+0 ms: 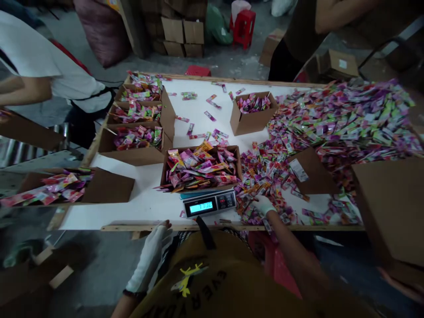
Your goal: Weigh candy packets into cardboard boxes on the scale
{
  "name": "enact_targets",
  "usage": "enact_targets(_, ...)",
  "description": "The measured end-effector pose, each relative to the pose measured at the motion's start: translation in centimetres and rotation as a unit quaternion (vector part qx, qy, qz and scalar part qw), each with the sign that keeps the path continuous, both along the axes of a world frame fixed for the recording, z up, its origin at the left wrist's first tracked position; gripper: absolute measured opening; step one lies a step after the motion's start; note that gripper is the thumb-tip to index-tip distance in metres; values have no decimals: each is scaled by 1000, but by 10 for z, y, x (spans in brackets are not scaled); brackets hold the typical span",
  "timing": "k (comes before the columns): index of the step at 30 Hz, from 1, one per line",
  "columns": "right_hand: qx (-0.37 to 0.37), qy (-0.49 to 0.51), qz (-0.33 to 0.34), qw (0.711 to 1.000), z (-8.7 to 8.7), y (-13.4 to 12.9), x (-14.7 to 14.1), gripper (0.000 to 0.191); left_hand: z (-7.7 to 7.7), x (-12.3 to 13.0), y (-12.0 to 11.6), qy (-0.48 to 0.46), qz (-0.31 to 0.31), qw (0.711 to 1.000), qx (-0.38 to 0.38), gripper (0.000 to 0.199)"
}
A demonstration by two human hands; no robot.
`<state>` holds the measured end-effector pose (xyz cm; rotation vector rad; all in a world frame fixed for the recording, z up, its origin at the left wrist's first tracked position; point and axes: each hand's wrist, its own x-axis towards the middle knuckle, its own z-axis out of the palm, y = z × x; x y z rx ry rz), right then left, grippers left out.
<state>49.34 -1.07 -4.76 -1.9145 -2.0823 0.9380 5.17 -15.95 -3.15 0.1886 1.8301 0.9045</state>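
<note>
A cardboard box full of wrapped candy packets [202, 168] rests on a digital scale [209, 203] with a lit blue display. Right of the scale, my right hand [264, 205], in a white glove, touches loose packets in the pile; whether its fingers hold any is too small to tell. My left hand [158, 238], in a white glove with bare fingertips, is at the table's front edge, left of the scale, its fingers loosely extended and holding nothing.
Filled boxes [137, 138] stand at the left, another [253, 110] at the back. A big packet heap [351, 119] covers the right side, with a tilted carton [313, 170]. People stand left and back right. A large carton [391, 198] is at the right edge.
</note>
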Motion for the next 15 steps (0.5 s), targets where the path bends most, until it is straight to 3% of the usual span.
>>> enact_targets(3,-17,12,-47,999,5,20,22,36,-4,2,-1,-9,4,1000,-9,46)
enact_targets(5,4,31,-78,996,20,31,33,35,-7,3,-1,-17,-10,1000,-10,48)
enact_targets(7,36,71,-114,990,47,38,36,40,-8,4,0,-18,-27,999,-11,52)
enact_targets(10,99,174,-141,970,101,45,20,51,-4,7,6,-15,-30,999,-16,58)
enact_targets(13,149,234,-67,958,150,59,-18,47,1,10,12,-19,-31,999,-10,62)
enact_targets(15,150,253,-18,956,167,72,-44,54,2,11,14,-25,-29,999,-5,59)
